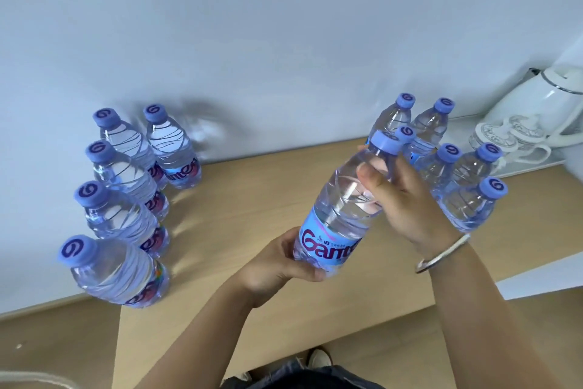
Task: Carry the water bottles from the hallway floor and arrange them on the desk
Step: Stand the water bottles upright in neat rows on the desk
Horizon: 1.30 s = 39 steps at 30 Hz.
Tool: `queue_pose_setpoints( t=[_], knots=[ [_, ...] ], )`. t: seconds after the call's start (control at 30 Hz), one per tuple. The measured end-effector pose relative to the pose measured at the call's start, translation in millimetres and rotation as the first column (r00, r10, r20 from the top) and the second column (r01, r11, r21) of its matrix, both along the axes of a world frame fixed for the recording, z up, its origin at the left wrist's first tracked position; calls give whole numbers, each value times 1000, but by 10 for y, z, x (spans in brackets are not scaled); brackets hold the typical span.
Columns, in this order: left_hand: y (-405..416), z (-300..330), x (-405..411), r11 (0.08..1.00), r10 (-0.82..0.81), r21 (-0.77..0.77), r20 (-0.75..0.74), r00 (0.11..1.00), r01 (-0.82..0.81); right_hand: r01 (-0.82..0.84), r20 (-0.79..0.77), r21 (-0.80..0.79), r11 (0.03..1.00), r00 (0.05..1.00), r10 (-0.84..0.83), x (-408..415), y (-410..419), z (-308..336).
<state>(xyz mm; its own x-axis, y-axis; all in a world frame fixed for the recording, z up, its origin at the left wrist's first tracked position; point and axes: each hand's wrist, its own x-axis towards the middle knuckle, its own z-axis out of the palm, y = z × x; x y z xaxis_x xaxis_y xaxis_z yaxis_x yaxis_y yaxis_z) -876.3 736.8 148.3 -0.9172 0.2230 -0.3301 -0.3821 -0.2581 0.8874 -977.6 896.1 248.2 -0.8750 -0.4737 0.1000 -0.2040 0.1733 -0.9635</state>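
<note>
Far left on the desk (252,199): five upright water bottles (116,218) in a loose row running back toward the white wall (284,25), purple-blue caps with a swirl mark, labels partly turned away, letters cut off. Centre: one more bottle (344,205) held above the desk, tilted, cap pointing up and to the right, blue label reading "Gant" in dark red before the letters curve out of sight. Left hand (284,265) cupped under its base, fingers curled round the bottom edge. Right hand (407,199) gripping the neck just under the cap, thumb and fingers wrapped round it; silver bangle (441,254) on that wrist. Directly behind the right hand: a tight cluster of upright bottles (467,177), partly hidden by the hand. Far right: white electric kettle (549,104) and patterned cups (511,136) on a white tray (536,164), just beside the cluster. Bottom edge: shoe (318,360) on the wooden floor (63,347).
</note>
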Motion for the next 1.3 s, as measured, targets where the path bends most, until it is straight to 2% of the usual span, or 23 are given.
queue_pose_setpoints(
  t=[0.2, 0.43, 0.6, 0.7, 0.77, 0.8, 0.87, 0.93, 1.07, 1.2, 1.3],
  knots=[
    [-233, 68, 252, 990, 6, 141, 47, 999, -13, -187, 30, 61, 980, 982, 186, -36, -304, -4],
    [-356, 72, 504, 982, 109, 145, 103, 989, -123, -329, 115, 52, 943, 940, 322, -3, -615, -42],
    [-497, -11, 631, 949, 281, 99, 156, 947, -298, -463, 136, 131, 877, 884, 446, -5, -856, -72],
    [-552, -95, 601, 849, 486, 99, 240, 841, -519, -454, 140, 141, 880, 889, 436, 29, -1119, -146],
    [-578, -133, 569, 753, 624, 42, 271, 733, -656, -437, 105, 156, 886, 899, 426, 44, -1336, -227],
    [-574, -136, 560, 728, 669, -36, 254, 698, -685, -432, 86, 173, 885, 902, 423, 47, -1446, -271],
    [-543, -145, 540, 698, 716, -231, 191, 672, -678, -424, 38, 220, 879, 904, 426, 40, -1639, -350],
    [-518, -177, 514, 675, 724, -360, 154, 672, -645, -414, -6, 263, 871, 902, 431, 35, -1819, -422],
    [-581, -259, 420, 676, 713, -431, 178, 678, -598, -428, 0, 269, 863, 896, 444, 40, -2106, -539],
    [-730, -281, 382, 635, 731, -508, 150, 666, -582, -427, 27, 283, 859, 899, 437, 26, -2325, -651],
    [-857, -279, 369, 636, 732, -510, 161, 662, -579, -409, 40, 307, 860, 908, 418, 12, -2471, -755]
  ],
)
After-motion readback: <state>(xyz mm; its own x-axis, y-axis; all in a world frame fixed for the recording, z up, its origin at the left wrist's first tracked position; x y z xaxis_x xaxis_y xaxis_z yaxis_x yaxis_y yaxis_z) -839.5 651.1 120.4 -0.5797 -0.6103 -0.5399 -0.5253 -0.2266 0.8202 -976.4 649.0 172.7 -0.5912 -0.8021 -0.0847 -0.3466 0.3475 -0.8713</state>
